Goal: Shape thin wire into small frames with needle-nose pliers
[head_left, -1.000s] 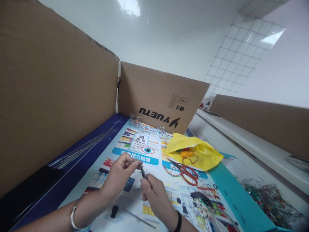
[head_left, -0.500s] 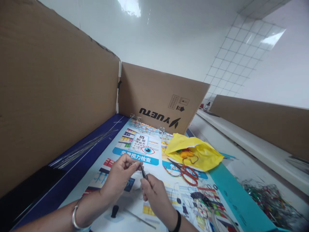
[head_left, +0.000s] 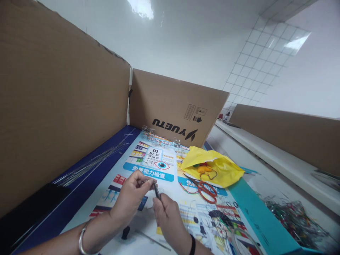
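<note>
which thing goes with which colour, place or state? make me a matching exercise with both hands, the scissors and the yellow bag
1. left hand
2. scissors
3. right hand
4. yellow bag

A. slim dark tool in the grip, black band at the wrist
B. mouth open, something orange inside
C. silver bangle at the wrist
D. red-orange handles

Right pairs: 1-C, 2-D, 3-A, 4-B
</note>
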Available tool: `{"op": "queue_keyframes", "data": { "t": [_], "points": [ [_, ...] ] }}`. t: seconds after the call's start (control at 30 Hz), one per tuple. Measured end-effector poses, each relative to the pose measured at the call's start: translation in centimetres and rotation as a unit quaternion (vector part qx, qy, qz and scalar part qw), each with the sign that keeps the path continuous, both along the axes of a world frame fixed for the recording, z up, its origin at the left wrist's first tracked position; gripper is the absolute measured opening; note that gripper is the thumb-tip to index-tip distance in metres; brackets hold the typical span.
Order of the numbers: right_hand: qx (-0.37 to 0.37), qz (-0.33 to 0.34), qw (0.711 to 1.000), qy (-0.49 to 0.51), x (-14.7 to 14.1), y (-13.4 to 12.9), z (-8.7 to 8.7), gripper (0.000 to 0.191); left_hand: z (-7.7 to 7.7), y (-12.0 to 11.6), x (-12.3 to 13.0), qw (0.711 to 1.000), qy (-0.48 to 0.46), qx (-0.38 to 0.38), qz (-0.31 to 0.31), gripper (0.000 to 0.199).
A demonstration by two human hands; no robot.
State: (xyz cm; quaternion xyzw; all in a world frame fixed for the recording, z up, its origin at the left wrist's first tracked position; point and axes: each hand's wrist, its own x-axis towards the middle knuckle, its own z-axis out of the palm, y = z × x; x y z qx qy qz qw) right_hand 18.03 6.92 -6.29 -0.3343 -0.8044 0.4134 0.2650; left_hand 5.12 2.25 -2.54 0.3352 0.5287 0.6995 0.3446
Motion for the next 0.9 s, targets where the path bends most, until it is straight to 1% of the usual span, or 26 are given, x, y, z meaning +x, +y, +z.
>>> {"op": "queue_keyframes", "data": {
  "t": [0.13, 0.23, 0.47, 0.53, 0.57, 0.67, 0.73, 0.9],
  "points": [
    [0.037, -0.005, 0.999, -0.011, 0.0, 0.1, 0.5, 0.03, 0.5, -0.1, 0.0, 1.0, -0.018, 0.003, -0.016, 0.019],
    [0.051, -0.003, 0.999, -0.009, 0.1, 0.1, 0.8, 0.029, 0.7, -0.2, -0.1, 1.0, -0.025, -0.002, -0.018, 0.02],
    [0.056, 0.006, 0.998, -0.011, 0.3, 0.4, 0.8, 0.029, 0.3, 0.1, -0.6, 0.998, -0.04, -0.005, -0.043, 0.022],
    [0.035, 0.005, 0.999, -0.009, 0.3, 0.4, 0.7, 0.03, 0.1, 0.2, -0.6, 0.999, -0.033, -0.003, -0.04, 0.022],
    [0.01, 0.007, 1.0, -0.007, 0.3, 0.4, 0.6, 0.031, 0.0, 0.2, -0.6, 0.999, -0.026, -0.005, -0.033, 0.022],
    [-0.096, 0.019, 0.995, 0.005, 0.1, 0.3, 0.3, 0.036, -0.2, 0.3, -0.5, 1.0, -0.003, -0.016, -0.012, 0.021],
    [-0.141, 0.029, 0.989, 0.017, 0.1, 0.4, 0.2, 0.04, -0.3, 0.3, -0.5, 1.0, 0.01, -0.018, -0.007, 0.021],
    [-0.157, 0.033, 0.987, 0.033, 0.2, 0.5, 0.4, 0.046, -0.6, 0.3, -0.5, 0.999, 0.052, -0.008, 0.008, 0.018]
  ]
}}
